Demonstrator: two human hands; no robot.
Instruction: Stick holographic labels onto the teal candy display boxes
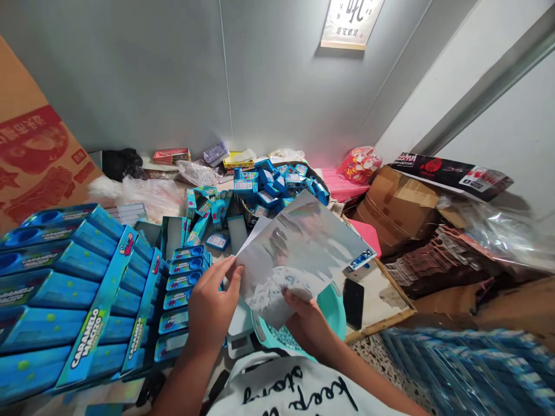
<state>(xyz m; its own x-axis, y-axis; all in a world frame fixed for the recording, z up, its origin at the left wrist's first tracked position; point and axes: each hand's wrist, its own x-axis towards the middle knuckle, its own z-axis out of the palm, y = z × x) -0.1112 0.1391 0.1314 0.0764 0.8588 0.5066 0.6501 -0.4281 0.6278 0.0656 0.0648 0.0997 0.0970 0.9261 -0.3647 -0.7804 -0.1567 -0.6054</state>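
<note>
Shiny silver sheet point(303, 245) held in middle of frame, long side slanted up to right. Left corner pinched by left hand point(215, 292), bottom edge by right hand point(307, 319), over teal tub point(339, 315).

Left of the silver sheet point(299, 240), "CARAMELO MACZO" runs down the stacked blue boxes point(97, 306) and red Chinese characters mark an orange carton point(39, 150), while nearer than it the white shirt point(269, 370) says "keep", and beyond it a wall scroll point(349, 26) bears black Chinese characters.
</note>
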